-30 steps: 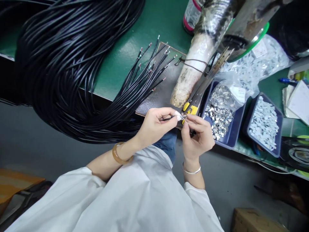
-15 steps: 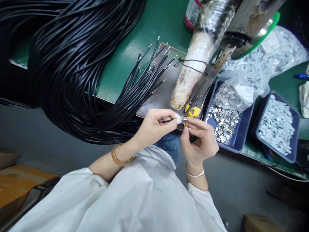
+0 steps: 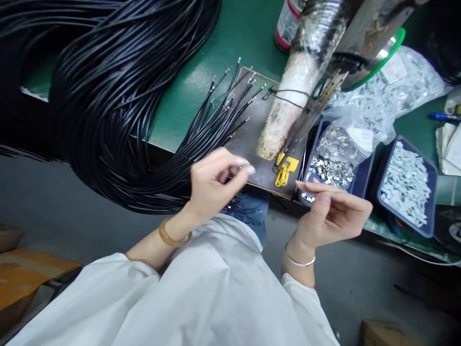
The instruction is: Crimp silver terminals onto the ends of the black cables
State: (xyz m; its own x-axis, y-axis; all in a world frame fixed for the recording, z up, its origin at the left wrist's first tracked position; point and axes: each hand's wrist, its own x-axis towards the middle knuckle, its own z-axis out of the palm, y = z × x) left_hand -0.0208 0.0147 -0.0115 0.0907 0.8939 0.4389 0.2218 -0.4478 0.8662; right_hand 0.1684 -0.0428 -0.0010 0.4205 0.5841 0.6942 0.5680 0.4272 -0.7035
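My left hand [image 3: 220, 179] is closed in a pinch at the near edge of the work plate, beside the bundle of black cables [image 3: 205, 134]. A white covering wraps a fingertip, and motion blurs what is between the fingers; a dark bit shows there. My right hand [image 3: 333, 211] is open and palm up, with thumb and fingers apart, in front of the blue bin of small metal clips [image 3: 333, 170]. Yellow-handled snips [image 3: 286, 170] lie on the plate between my hands. The cables' stripped ends, with coloured wires, fan out over the plate [image 3: 248, 166].
A second blue bin [image 3: 410, 182] holds pale flat pieces. Behind the bins lie plastic bags of pieces [image 3: 392, 96]. A plastic-wrapped post [image 3: 284, 110] stands over the plate, near a pink-lidded jar [image 3: 288, 26]. Cardboard boxes [image 3: 32, 276] sit on the floor.
My hands were together over the plate's edge, pinching a black cable end. They have parted: the left has drawn leftward, the right has moved right towards the bin and opened.
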